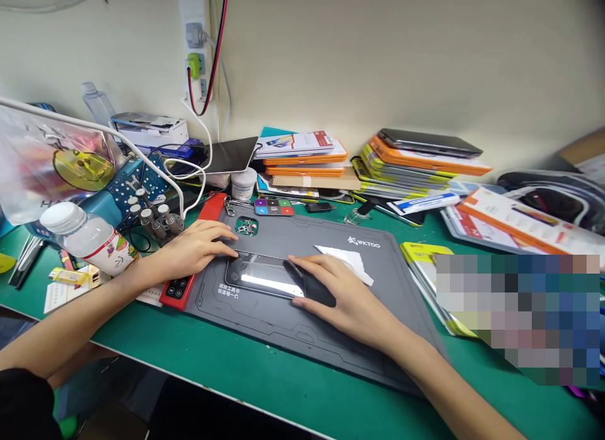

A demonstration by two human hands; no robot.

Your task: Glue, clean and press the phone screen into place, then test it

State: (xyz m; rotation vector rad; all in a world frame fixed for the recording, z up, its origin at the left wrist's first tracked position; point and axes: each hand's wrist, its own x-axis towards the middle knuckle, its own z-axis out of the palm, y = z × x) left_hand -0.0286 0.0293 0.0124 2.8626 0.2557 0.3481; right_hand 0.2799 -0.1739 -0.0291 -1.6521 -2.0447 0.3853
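Forearms (437, 367) cross the green table (189, 345), pale wall (340, 62) beyond phone (265, 277) and mat (278, 317).

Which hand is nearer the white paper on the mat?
Right. The right hand is close beside the white paper; the left hand is farther off, across the glossy panel.

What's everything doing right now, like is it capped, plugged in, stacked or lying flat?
Smartphone: lying flat, shiny with a bright reflection; can't tell if it's on.
Grey mat: spread flat under the smartphone.
White paper: lying on the mat.
Bottle with the printed label: capped.
Clear bottle at the back: capped.
Green plug: plugged into the power strip.
Orange-edged packages: stacked.
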